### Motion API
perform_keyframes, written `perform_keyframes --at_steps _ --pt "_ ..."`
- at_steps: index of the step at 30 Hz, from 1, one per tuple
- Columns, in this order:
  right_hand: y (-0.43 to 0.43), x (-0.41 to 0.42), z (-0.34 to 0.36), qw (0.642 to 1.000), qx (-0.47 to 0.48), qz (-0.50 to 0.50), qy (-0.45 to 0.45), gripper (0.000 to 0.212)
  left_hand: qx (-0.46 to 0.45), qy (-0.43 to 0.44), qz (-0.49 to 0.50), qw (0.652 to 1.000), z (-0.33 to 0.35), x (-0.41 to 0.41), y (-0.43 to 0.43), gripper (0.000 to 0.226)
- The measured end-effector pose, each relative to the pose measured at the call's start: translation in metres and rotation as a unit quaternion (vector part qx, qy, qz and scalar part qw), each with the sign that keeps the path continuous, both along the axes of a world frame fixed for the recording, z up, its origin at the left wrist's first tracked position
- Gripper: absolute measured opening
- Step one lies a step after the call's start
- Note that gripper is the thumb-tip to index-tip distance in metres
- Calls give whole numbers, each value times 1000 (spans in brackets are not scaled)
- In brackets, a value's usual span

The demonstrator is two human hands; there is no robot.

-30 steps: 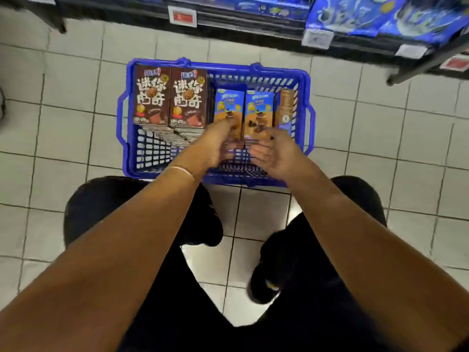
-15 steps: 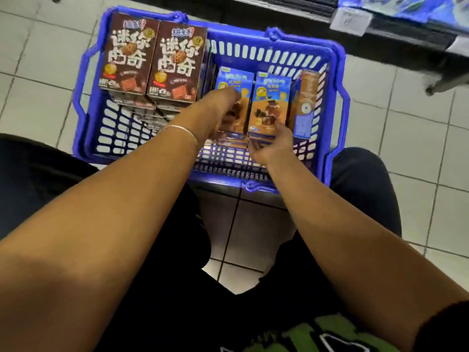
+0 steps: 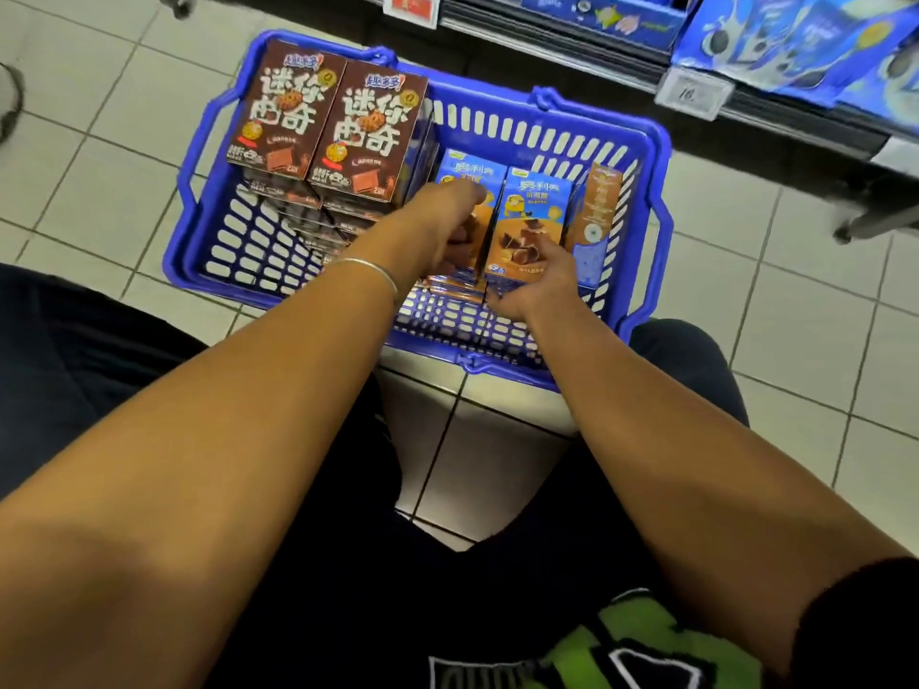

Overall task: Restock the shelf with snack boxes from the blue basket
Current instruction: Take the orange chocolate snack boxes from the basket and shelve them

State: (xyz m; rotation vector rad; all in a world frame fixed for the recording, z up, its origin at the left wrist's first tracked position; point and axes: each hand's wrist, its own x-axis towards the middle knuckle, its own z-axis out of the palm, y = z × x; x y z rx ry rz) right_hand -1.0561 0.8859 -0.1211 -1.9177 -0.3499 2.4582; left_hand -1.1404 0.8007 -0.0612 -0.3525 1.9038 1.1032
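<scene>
1. Well, a person is crouching over a blue basket that is sitting on the tiled floor, just in front of the bottom shelf.
2. Both bare arms are reaching down into the basket's right half, where two stacks of blue-and-orange snack boxes are lying flat, side by side and touching.
3. The left hand, with a thin metal bracelet circling its wrist, is lying over the left blue-and-orange box. Its fingers are curling down at the seam between the two stacks and gripping that box.
4. The right hand is holding the right blue-and-orange box at its near end. The thumb is pressing on the printed top face and the other fingers are curling under the near edge.
5. One more box of the same kind, the side-turned box, is standing on its edge between the right stack and the basket's right wall.
6. Two stacks of brown cookie boxes are filling the basket's far left corner and rising above its rim.
7. Up on the shelf, blue snack packs are lining the front. A white price tag and a red tag are hanging from the shelf edges.
</scene>
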Motion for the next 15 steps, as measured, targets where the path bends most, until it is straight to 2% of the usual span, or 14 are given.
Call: perform_keyframes --at_steps 4,7,10,15 --pt "-5 -1 -3 999 10 4 47 45 2 7 28 1000 -3 9 -2 26" --pt "-8 -5 2 995 6 -25 97 46 7 -7 41 999 -8 16 -5 24" --pt "-9 -7 11 995 7 -54 79 43 16 2 67 998 -14 20 -6 22" --pt "-5 -20 26 995 -8 -80 51 26 -1 90 75 993 -23 20 -5 16"
